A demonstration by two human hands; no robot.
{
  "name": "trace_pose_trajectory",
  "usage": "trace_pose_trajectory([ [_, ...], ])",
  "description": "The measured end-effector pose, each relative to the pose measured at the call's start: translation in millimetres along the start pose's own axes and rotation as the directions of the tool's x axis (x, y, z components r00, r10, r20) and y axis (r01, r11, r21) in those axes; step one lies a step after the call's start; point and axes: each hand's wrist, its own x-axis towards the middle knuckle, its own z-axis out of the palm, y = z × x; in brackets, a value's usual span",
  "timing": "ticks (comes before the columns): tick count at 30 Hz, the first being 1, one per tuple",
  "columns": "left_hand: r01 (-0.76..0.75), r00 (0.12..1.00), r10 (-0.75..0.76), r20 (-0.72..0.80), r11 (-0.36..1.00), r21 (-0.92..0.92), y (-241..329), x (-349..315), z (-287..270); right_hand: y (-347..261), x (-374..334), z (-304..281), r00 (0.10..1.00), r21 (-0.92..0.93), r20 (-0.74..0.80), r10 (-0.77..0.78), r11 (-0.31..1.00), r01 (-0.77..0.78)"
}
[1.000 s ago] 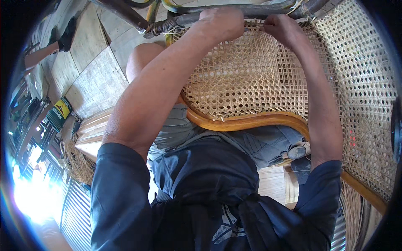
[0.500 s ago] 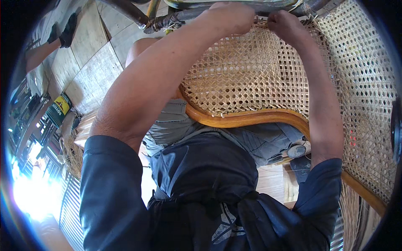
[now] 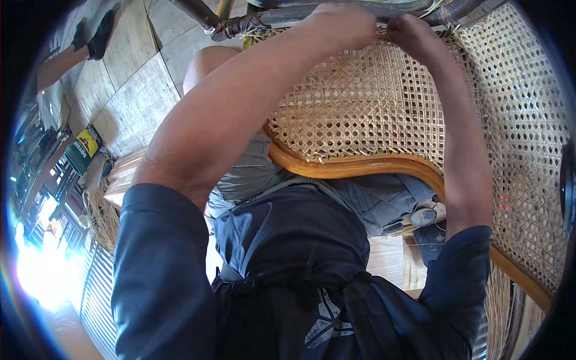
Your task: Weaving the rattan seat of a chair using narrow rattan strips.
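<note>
A woven cane panel [image 3: 366,96] with open square holes lies across my lap, bordered on the near side by a curved, honey-coloured wooden rail [image 3: 354,167]. Both hands are at its far edge, against a dark pole frame [image 3: 282,20]. My left hand [image 3: 351,27] is closed, knuckles up, just left of the edge's middle. Close beside it, my right hand [image 3: 411,37] is curled with its fingers tucked against the same edge. Whatever the fingers pinch is hidden behind the hands. Short loose cane ends poke out along the far edge and near rail.
A second woven cane panel [image 3: 522,120] rises on the right. At the left, a green and yellow container [image 3: 84,149] stands near a bundle of loose cane strands [image 3: 101,219]. Another person's leg [image 3: 66,67] shows at the upper left on the board floor [image 3: 135,96].
My left hand and forearm have shifted slightly to the right. My right hand stays curled at the far edge, almost in the same place.
</note>
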Motion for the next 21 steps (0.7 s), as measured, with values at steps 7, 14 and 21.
trace_pose_trajectory([
  [7, 0.116, 0.987, -0.108, -0.122, 0.992, 0.053, 3, -3, 16, -14, 0, 21, 0.975, -0.174, -0.207, -0.083, 0.984, 0.047],
  [14, 0.247, 0.846, -0.131, -0.517, 0.955, 0.163, -7, -49, 15, -18, -18, 16, 0.845, -0.108, -0.414, -0.34, 0.94, 0.325],
  [21, 0.192, 0.957, -0.137, -0.255, 0.96, 0.204, -50, -78, 1, -11, -11, 21, 0.817, -0.068, -0.447, -0.365, 0.924, 0.375],
])
